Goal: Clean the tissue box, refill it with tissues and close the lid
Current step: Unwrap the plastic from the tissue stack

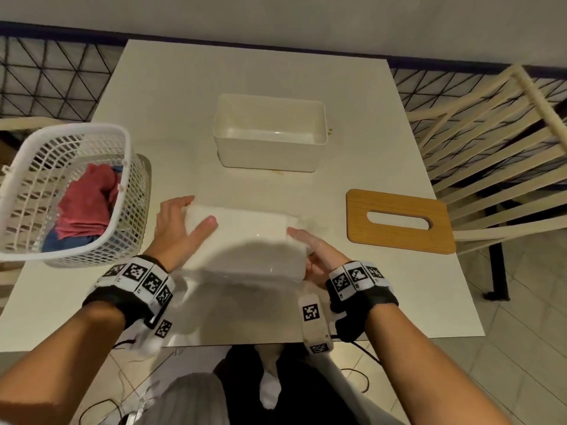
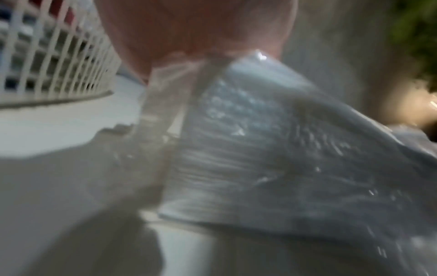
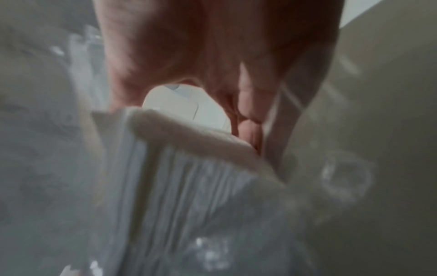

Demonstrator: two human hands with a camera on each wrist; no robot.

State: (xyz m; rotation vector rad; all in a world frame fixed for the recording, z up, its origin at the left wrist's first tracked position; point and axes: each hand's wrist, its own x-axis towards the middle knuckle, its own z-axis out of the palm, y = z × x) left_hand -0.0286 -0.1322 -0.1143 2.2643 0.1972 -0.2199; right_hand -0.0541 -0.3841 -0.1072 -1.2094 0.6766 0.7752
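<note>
A pack of white tissues (image 1: pixel 251 240) in clear plastic wrap lies near the table's front edge, between my two hands. My left hand (image 1: pixel 181 228) clasps its left end, thumb on top and fingers along the far side. My right hand (image 1: pixel 319 256) holds its right end. The wrist views are blurred: the wrapped tissues (image 2: pixel 260 149) under my left hand (image 2: pixel 194 24), the stack's edge (image 3: pixel 189 196) under my right hand (image 3: pixel 212 46). The white tissue box (image 1: pixel 267 154) stands open and empty behind the pack. Its wooden lid (image 1: pixel 399 237) with a slot lies flat to the right.
A white lattice basket (image 1: pixel 129 185) with red and blue cloths sits at the table's left edge, close to my left hand; its wall (image 2: pixel 59 65) shows in the left wrist view. A slatted chair (image 1: pixel 491 148) stands to the right of the table (image 1: pixel 184 118).
</note>
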